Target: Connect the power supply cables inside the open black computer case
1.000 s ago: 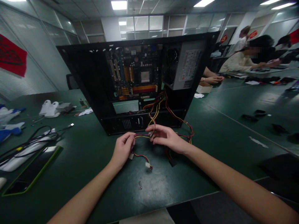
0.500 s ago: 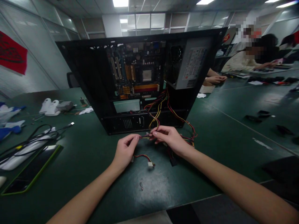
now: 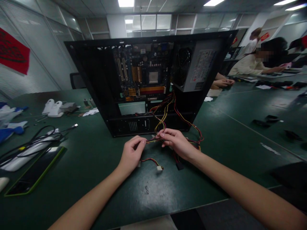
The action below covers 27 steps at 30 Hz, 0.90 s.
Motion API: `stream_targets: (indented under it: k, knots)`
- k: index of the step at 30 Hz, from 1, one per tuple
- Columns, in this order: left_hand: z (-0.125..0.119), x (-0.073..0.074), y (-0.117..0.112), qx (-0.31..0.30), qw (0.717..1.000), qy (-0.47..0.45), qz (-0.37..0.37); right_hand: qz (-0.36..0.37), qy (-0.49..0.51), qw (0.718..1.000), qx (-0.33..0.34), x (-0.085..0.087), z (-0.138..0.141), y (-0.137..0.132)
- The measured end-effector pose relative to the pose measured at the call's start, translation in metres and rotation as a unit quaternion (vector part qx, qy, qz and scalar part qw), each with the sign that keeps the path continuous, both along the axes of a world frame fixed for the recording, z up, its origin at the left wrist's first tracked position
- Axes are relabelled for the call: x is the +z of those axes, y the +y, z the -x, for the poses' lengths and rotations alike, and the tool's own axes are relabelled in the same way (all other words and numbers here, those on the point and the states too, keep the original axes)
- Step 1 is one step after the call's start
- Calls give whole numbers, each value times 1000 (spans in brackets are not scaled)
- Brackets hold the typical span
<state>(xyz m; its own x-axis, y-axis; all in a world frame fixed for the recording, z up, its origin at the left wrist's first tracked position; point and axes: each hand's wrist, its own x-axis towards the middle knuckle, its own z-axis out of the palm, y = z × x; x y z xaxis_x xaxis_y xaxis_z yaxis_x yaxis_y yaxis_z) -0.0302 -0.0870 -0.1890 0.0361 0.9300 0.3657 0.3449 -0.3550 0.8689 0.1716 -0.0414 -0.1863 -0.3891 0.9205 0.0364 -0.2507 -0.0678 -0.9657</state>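
An open black computer case lies on the green table, showing its motherboard and power supply. A bundle of red, yellow and black power cables runs out of the case toward me. My left hand and my right hand are both closed in a pinch on these cables just in front of the case, fingertips almost meeting. A white connector on a short lead lies on the table below my left hand. A black connector lies beside my right wrist.
At the left are a green-edged tablet, black cords, white gloves and blue-white cloth. Small black parts lie on the table at the right. Other people sit working at the far right.
My hands have drawn closer together on the cables and my left fingers have lifted toward the right hand. The view has shifted slightly, so the case sits a little further right.
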Motion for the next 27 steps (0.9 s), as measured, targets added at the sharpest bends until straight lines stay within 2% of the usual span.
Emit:
stream_targets:
  k: [6, 9, 12, 15, 20, 27]
  knots:
    - [1, -2, 3, 16, 999, 19, -25, -4, -16, 1000, 9, -1, 3, -2]
    - [0, 0, -2, 36, 991, 84, -101, -7, -17, 1000, 15, -1, 2, -3]
    - [-2, 4, -8, 45, 967, 178, -177, -17, -21, 999, 23, -1, 2, -5]
    - [-5, 6, -10, 36, 962, 211, -169, -37, -25, 999, 30, -2, 3, -8]
    - [-3, 4, -6, 34, 969, 197, -143, -85, -49, 995, 30, -4, 7, -12]
    - [1, 4, -6, 14, 958, 231, -170, -123, -61, 989, 49, -5, 8, -14]
